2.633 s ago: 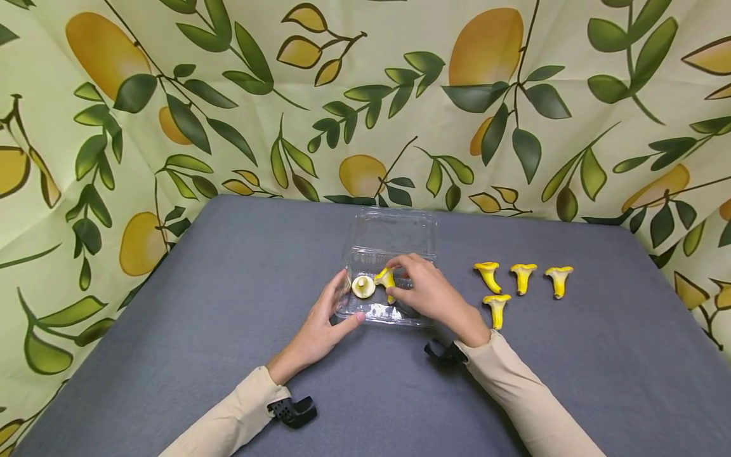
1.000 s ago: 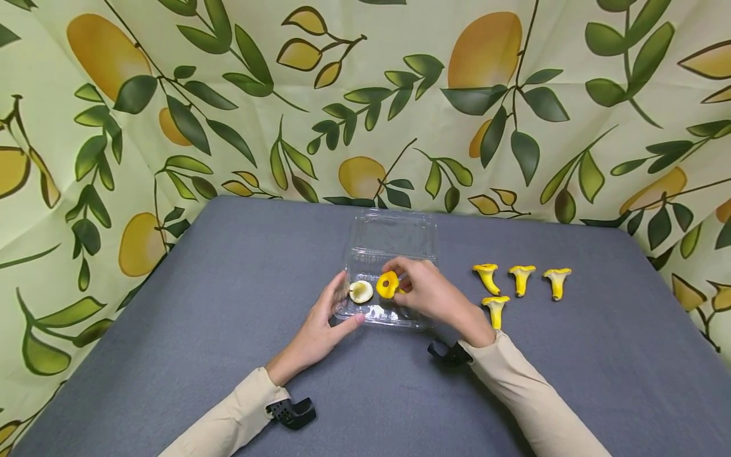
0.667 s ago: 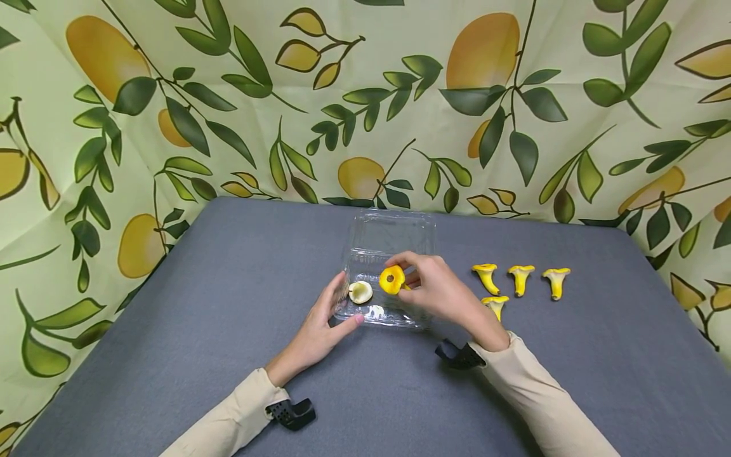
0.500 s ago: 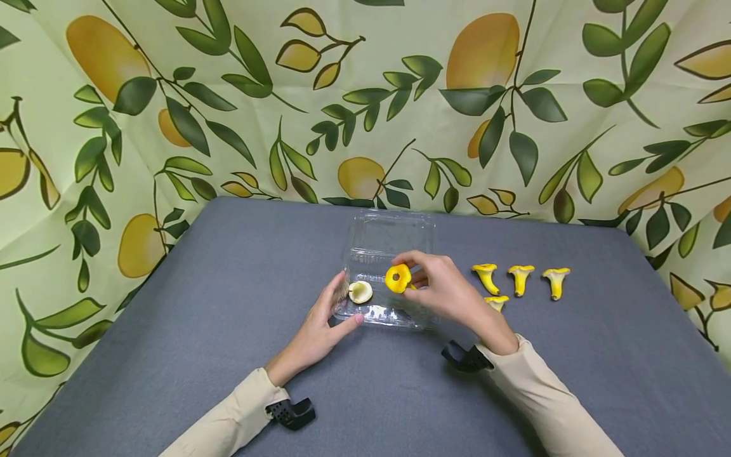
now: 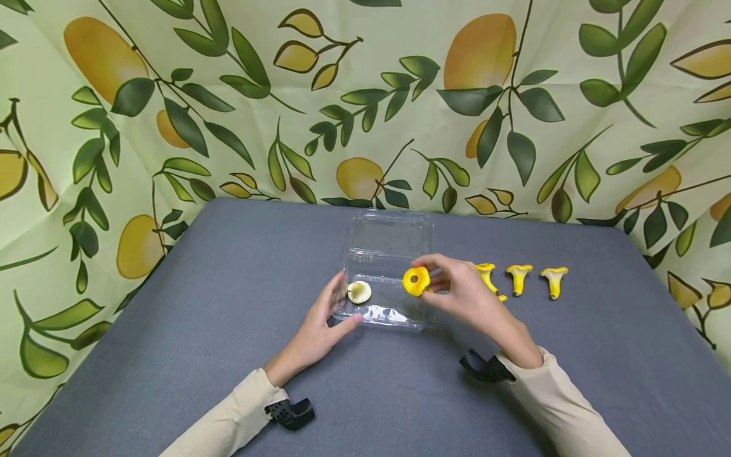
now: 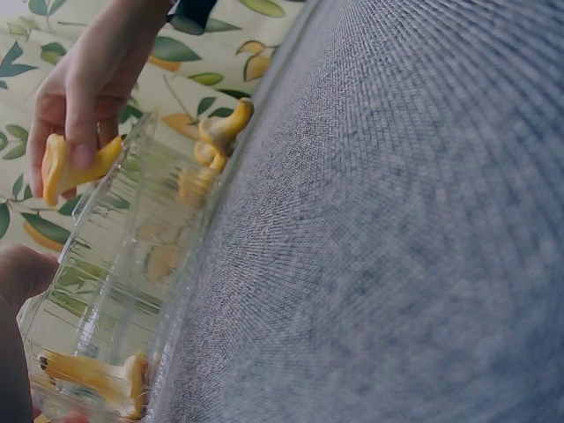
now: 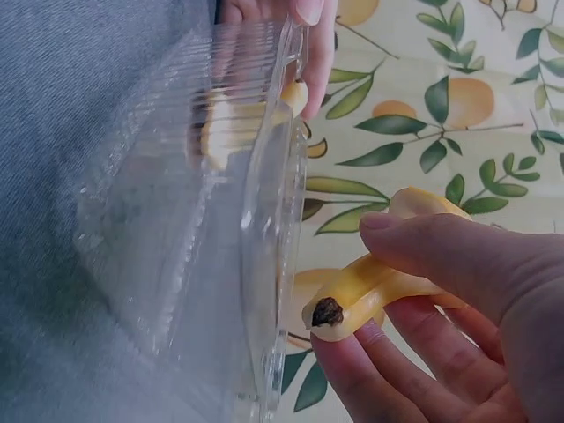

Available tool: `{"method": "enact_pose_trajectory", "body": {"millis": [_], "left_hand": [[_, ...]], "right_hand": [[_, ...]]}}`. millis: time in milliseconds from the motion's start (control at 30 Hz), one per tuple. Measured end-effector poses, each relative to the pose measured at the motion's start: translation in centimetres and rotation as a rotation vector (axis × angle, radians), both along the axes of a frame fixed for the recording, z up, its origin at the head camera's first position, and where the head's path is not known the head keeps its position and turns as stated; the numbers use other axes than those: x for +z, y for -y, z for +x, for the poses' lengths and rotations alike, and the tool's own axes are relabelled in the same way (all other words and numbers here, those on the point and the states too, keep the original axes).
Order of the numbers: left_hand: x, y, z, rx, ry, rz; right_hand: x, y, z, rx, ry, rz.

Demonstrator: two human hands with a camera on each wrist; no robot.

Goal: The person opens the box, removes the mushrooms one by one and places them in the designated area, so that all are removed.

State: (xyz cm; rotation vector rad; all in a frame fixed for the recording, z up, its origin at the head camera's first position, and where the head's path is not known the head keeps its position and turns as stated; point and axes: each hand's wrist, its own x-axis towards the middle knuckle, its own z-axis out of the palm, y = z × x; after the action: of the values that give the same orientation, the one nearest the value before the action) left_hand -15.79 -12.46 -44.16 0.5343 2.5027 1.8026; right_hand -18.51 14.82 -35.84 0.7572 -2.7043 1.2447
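Note:
A clear plastic clamshell container (image 5: pixel 394 298) lies with its lid (image 5: pixel 394 230) folded back. Inside, at the left, is a yellow chanterelle mushroom (image 5: pixel 359 292), its pale underside facing up. My left hand (image 5: pixel 314 333) rests against the container's left front corner, fingers fairly straight along the side wall and thumb at the front rim. Between thumb and fingertips my right hand (image 5: pixel 471 292) pinches another chanterelle (image 5: pixel 415 281) above the container's right side. Its yellow cap faces the head camera; in the right wrist view, the dark stem end (image 7: pixel 328 311) of this chanterelle shows.
Right of the container lie several more chanterelles, one farthest right (image 5: pixel 554 281) and one beside it (image 5: pixel 518 279). My right hand partly covers the nearer ones. A grey cloth (image 5: pixel 257 266) covers the table, and a leaf-patterned fabric (image 5: pixel 400 114) hangs behind it.
My right hand has lifted its chanterelle from inside the container and drawn it rightward, turning the cap toward the head camera. The chanterelle left inside has tipped slightly. My left hand stays put.

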Motion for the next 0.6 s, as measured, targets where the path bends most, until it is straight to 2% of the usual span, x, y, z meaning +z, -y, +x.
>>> {"method": "enact_pose_trajectory", "body": {"millis": [433, 600], "left_hand": [[0.1, 0.0, 0.0, 0.01, 0.005, -0.003], [0.1, -0.1, 0.0, 0.006, 0.008, -0.004]], "right_hand": [[-0.9, -2.4, 1.8, -0.094, -0.068, 0.015], [-1.0, -3.6, 2.6, -0.133, -0.058, 0.018]]}}
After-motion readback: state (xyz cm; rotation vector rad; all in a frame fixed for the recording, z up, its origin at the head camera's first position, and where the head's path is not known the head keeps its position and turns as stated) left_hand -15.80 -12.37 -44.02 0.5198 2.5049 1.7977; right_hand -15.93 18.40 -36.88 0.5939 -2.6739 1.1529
